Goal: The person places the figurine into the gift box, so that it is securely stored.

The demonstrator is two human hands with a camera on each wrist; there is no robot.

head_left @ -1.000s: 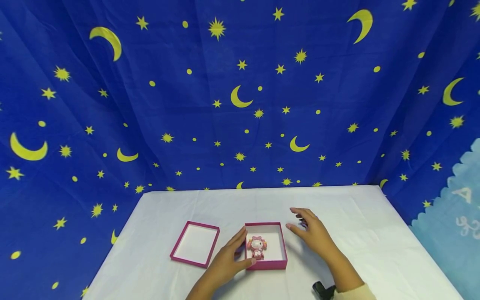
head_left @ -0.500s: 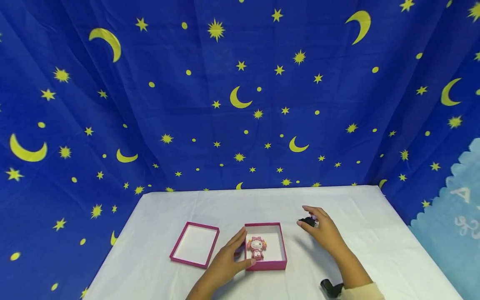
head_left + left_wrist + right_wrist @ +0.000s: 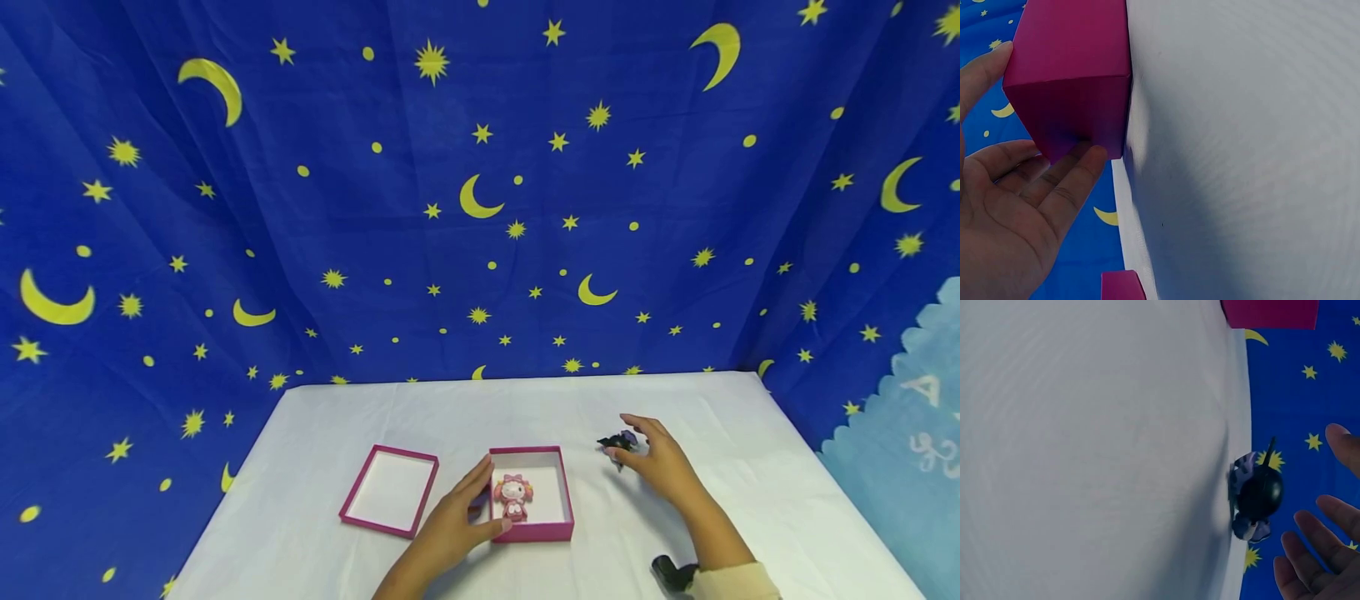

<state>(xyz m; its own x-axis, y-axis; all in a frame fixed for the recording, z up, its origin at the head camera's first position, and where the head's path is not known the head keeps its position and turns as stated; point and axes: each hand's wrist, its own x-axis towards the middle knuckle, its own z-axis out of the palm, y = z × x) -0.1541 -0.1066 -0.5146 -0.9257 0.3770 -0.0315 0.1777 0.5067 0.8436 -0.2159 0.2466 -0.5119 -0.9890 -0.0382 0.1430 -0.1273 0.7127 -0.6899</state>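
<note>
- I see the left hand (image 3: 450, 527) low in the middle of the head frame, its thumb over the near-left corner of the magenta box (image 3: 534, 532) and its fingers along the left side, in what I read as a light grip.
- Right of there, the right hand (image 3: 663, 468) grips nothing; its fingers are spread near the black figurine (image 3: 1261, 492). My head view overlaps thumb and toy, but the right wrist view shows a gap.
- That figurine appears to rest on the white worktop (image 3: 750, 467); I can't make out its pose.
- The pink figurine (image 3: 514, 500), with a bow, is in the left part of the box, near the left thumb.
- Lower left of the frame, the lid (image 3: 390, 490) lies hollow side up, apart from the box.
- My worries: a stray brush of the right thumb could roll the black toy, whose back looks rounded. A pinch on its thin parts could slip.
- Uneven pressure from the left hand could skid the box, or its thumb could jostle the pink toy.
- A low forearm could drag the black cylindrical part (image 3: 670, 573) by the sleeve (image 3: 731, 582) and rumple the cloth.
</note>
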